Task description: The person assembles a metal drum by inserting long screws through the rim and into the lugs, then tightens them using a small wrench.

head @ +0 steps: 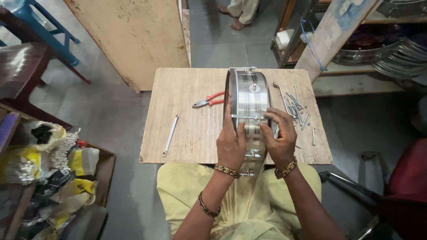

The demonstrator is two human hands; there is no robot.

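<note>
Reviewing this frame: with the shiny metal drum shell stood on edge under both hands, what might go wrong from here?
1. The shiny metal drum shell stands on its edge at the wooden table's front, steadied only by the left hand and right hand; it may roll or tip off.
2. The loose pile of long metal bolts lies near the right edge; a nudge could scatter them onto the floor.

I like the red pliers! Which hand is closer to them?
Left. The left hand rests on the near left side of the shiny drum, just below and right of the red pliers. The right hand is on the drum's far side from them.
</note>
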